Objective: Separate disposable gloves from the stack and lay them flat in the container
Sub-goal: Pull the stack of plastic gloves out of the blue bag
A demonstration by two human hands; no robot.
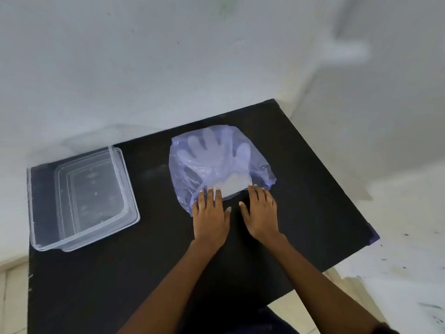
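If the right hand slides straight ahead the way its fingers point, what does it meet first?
Probably the stack of clear disposable gloves inside the bluish plastic bag; the right hand already has its fingertips at the open edge.

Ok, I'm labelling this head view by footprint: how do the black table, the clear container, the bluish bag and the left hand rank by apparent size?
1. Black table, largest by far.
2. Clear container and bluish bag look roughly alike, so I won't rank them.
3. Left hand, smallest, though it sits nearer the camera.
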